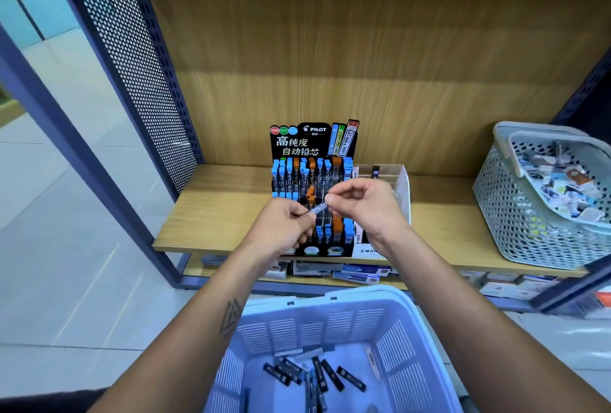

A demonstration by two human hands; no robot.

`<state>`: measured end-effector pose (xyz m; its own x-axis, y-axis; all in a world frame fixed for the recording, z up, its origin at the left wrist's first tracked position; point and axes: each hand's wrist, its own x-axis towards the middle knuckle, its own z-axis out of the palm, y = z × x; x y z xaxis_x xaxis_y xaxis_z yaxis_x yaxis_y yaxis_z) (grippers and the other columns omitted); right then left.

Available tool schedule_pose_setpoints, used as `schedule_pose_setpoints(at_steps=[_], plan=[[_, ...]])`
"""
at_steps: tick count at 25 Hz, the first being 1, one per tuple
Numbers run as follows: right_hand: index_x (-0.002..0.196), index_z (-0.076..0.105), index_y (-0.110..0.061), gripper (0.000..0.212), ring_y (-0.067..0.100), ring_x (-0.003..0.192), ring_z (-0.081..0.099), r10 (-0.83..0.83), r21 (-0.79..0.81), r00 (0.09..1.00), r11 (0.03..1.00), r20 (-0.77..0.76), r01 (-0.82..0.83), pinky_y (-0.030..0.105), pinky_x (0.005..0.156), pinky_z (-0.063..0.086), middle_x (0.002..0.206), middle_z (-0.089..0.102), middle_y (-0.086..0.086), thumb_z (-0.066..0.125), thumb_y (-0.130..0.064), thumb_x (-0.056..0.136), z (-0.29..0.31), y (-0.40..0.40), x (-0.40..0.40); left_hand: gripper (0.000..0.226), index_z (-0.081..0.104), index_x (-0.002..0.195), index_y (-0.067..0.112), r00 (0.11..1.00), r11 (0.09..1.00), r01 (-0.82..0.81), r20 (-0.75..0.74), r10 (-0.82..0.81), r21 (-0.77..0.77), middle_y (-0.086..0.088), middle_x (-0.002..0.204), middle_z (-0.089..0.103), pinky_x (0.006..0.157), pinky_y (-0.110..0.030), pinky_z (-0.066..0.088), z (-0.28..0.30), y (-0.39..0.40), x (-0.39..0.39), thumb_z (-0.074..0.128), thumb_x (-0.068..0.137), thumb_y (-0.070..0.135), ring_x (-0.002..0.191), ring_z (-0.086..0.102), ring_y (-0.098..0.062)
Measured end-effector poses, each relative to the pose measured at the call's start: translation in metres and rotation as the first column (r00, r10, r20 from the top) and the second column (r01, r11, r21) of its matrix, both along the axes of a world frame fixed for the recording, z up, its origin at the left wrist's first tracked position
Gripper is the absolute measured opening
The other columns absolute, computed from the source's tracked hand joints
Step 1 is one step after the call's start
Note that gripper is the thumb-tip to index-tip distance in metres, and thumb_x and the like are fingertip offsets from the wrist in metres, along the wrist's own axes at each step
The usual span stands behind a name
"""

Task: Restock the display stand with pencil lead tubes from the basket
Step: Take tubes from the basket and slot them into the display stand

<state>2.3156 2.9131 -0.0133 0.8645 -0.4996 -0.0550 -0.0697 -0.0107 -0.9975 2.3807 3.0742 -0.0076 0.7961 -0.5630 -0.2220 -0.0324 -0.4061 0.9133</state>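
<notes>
Wooden shelf unit with dark blue metal frame [330, 48]: wood-grain back panel, perforated dark metal side panel [132, 65] on the left, one light wood shelf board [215, 214] carrying the goods; a lower shelf beneath holds flat boxed stock, blurred.

Pale blue slotted plastic basket [330, 323]: in the foreground below the shelf board, between the forearms. Loose black pencil lead tubes [330, 374] lie scattered on its floor.

Grey-green perforated plastic basket with handle [515, 214]: on the shelf board at the right, tilted, filled with small mixed packets; contents too blurred to identify.

Black tiered cardboard display stand, "PILOT" header [314, 141]: middle of the shelf board. Rows of upright tubes with blue and orange caps; several slots in the middle rows stand open.

Clear acrylic tray [401, 187]: just beside the stand's right side, partly behind the right hand.

Left hand [284, 224] and right hand [363, 204]: raised in front of the stand, close together. Both pinch one item between thumb and fingertips, other fingers curled.

Single translucent pencil lead tube [318, 207]: held slanted between both hands, in front of the stand's middle rows, clear of any slot.
</notes>
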Motion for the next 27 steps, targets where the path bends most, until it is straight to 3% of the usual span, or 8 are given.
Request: schedule_pose_setpoints(at_steps=[3,5,7,9,11,13,18,27], plan=[[0.092,0.074,-0.002,0.013,0.023,0.077,0.072,-0.035,0.143,0.999,0.989,-0.007,0.035,0.03,0.077,0.059,0.083,0.074,0.017,0.073,0.007,0.083,0.0,0.002,0.004,0.016,0.069,0.084,0.004,0.995,0.996,-0.083,-0.052,0.081,-0.042,-0.008,0.069,0.07,0.051,-0.024,0.042,-0.002,0.004,0.001,0.063,0.099,0.007,0.054,0.054,-0.013],[0.093,0.075,-0.003,0.012,0.022,0.078,0.072,-0.003,0.112,1.0,0.994,-0.006,0.004,0.03,0.078,0.06,0.082,0.074,0.016,0.073,0.006,0.084,0.001,0.002,0.014,0.014,0.07,0.086,0.005,0.993,0.989,-0.104,-0.062,0.098,-0.109,-0.01,0.074,0.073,0.056,-0.027,0.044,-0.006,0.003,0.005,0.064,0.098,0.008,0.057,0.059,-0.014],[0.092,0.075,-0.005,0.012,0.02,0.075,0.073,-0.014,-0.038,1.0,0.999,0.014,0.014,0.029,0.075,0.06,0.081,0.075,0.013,0.075,0.004,0.084,0.004,0.001,0.028,0.011,0.071,0.101,0.005,0.993,0.992,-0.103,0.045,0.106,-0.068,-0.007,0.091,0.075,0.07,-0.03,0.05,-0.012,-0.001,0.015,0.065,0.098,0.013,0.076,0.066,-0.016],[0.092,0.076,-0.01,0.01,0.015,0.072,0.073,-0.088,-0.319,0.996,0.943,0.03,0.093,0.026,0.074,0.059,0.079,0.075,0.004,0.076,-0.003,0.086,0.007,-0.004,0.043,0.032,0.062,0.129,0.007,0.933,0.971,-0.065,0.358,-0.023,0.232,-0.005,0.125,0.067,0.09,-0.035,0.053,-0.019,-0.004,0.03,0.064,0.097,0.015,0.106,0.065,-0.022],[0.096,0.077,-0.015,0.009,0.008,0.072,0.069,-0.124,-0.571,0.992,0.812,0.031,0.12,0.021,0.075,0.056,0.08,0.073,-0.006,0.076,-0.011,0.088,0.007,-0.006,0.055,0.056,0.047,0.147,0.007,0.822,0.893,-0.045,0.524,-0.222,0.448,-0.009,0.156,0.043,0.115,-0.04,0.04,-0.025,-0.005,0.038,0.058,0.092,0.001,0.138,0.046,-0.028],[0.1,0.077,-0.015,0.011,0.005,0.076,0.065,-0.088,-0.716,0.996,0.693,0.031,0.084,0.018,0.078,0.053,0.085,0.072,-0.006,0.074,-0.014,0.09,0.004,-0.004,0.064,0.073,0.035,0.155,0.007,0.776,0.852,0.014,0.531,-0.34,0.524,-0.011,0.166,0.024,0.125,-0.04,0.021,-0.029,-0.005,0.041,0.052,0.085,-0.009,0.153,0.022,-0.025],[0.101,0.077,-0.012,0.011,0.014,0.085,0.068,-0.023,-0.82,0.999,0.57,0.038,0.044,0.033,0.083,0.057,0.094,0.076,0.002,0.072,-0.013,0.091,-0.009,0.001,0.077,0.085,0.016,0.161,0.013,0.755,0.751,0.088,0.448,-0.479,0.654,-0.003,0.171,0.005,0.127,-0.049,0.007,-0.036,-0.007,0.044,0.048,0.085,-0.006,0.157,0.003,-0.018],[0.098,0.077,-0.019,0.009,0.02,0.089,0.062,-0.033,-0.887,0.998,0.462,-0.046,-0.026,0.041,0.088,0.05,0.086,0.067,-0.002,0.072,-0.018,0.091,-0.019,0.007,0.083,0.081,0.02,0.161,0.015,0.753,0.747,0.087,0.447,-0.483,0.659,0.001,0.17,0.009,0.126,-0.047,0.004,-0.03,-0.003,0.048,0.048,0.087,-0.003,0.156,0.006,-0.014]])
